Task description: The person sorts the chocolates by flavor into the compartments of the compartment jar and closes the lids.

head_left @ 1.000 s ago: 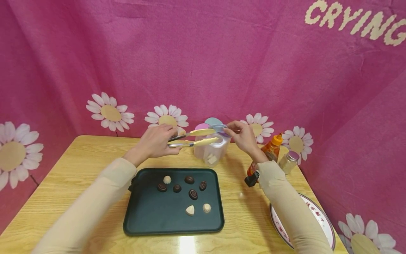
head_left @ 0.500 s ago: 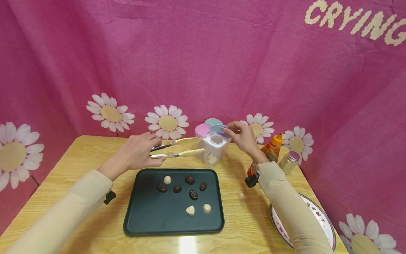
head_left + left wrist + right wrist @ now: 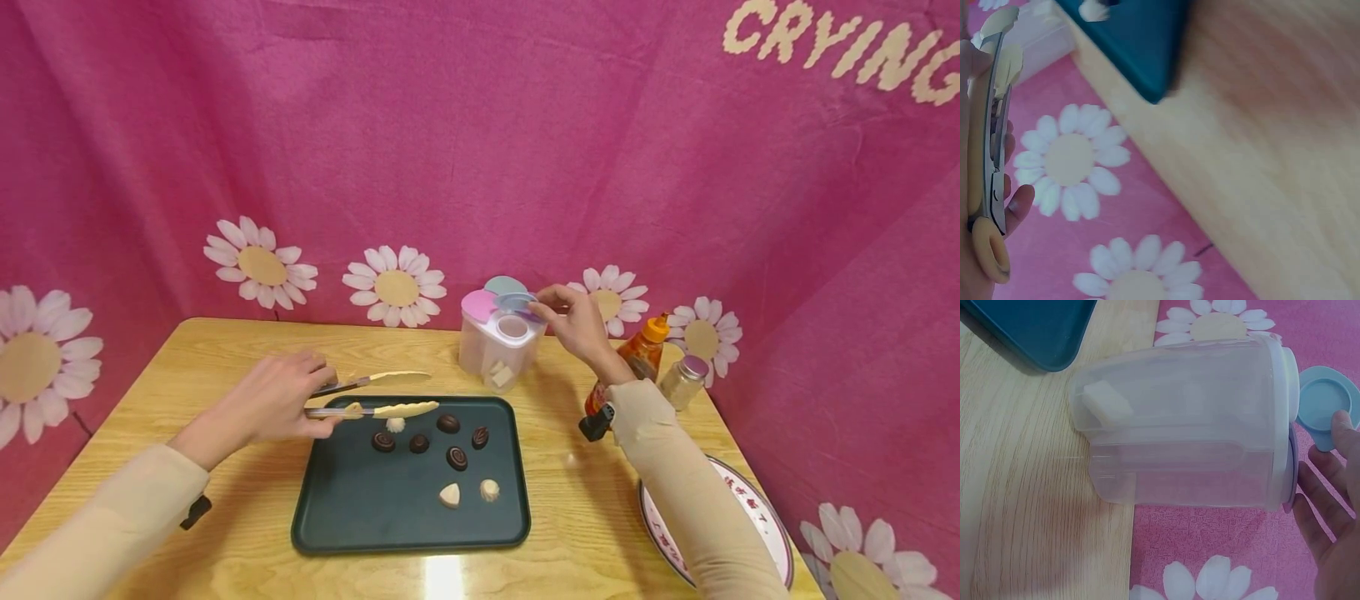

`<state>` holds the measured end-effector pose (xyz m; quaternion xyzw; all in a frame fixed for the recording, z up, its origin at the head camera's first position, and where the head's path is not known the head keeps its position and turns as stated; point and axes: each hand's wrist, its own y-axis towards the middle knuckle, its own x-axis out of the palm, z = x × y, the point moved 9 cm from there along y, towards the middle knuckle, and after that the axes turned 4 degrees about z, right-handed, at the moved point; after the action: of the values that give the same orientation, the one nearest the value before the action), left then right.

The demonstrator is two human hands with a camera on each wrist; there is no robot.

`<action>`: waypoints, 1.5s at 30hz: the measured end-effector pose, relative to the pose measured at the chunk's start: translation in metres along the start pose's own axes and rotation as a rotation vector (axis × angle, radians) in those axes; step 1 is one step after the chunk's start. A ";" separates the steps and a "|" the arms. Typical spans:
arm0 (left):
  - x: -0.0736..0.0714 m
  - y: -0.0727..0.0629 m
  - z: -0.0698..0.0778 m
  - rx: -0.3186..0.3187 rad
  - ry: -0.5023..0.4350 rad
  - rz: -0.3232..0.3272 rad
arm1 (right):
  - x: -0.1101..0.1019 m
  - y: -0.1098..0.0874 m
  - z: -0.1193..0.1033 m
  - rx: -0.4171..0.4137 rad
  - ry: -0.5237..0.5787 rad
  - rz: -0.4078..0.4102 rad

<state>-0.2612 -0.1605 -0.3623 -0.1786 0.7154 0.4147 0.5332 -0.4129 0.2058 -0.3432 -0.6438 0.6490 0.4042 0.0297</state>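
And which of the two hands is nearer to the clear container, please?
Right. The right hand pinches the raised blue lid on the container. The left hand is farther off, to its left, holding tongs near the tray.

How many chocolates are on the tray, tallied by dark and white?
Dark chocolates: 5
White chocolates: 3
Total on the tray: 8
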 end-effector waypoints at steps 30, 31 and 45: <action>0.017 -0.024 -0.020 -0.054 -0.042 -0.150 | 0.000 0.000 -0.004 -0.013 0.011 0.000; 0.017 -0.024 -0.020 -0.052 -0.043 -0.149 | -0.001 0.000 -0.005 -0.012 0.012 0.001; 0.024 -0.021 -0.019 -0.047 -0.045 -0.179 | -0.001 0.000 -0.001 -0.002 0.014 0.000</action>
<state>-0.2672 -0.1832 -0.3907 -0.2448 0.6745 0.3859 0.5798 -0.4125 0.2063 -0.3420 -0.6465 0.6489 0.4005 0.0244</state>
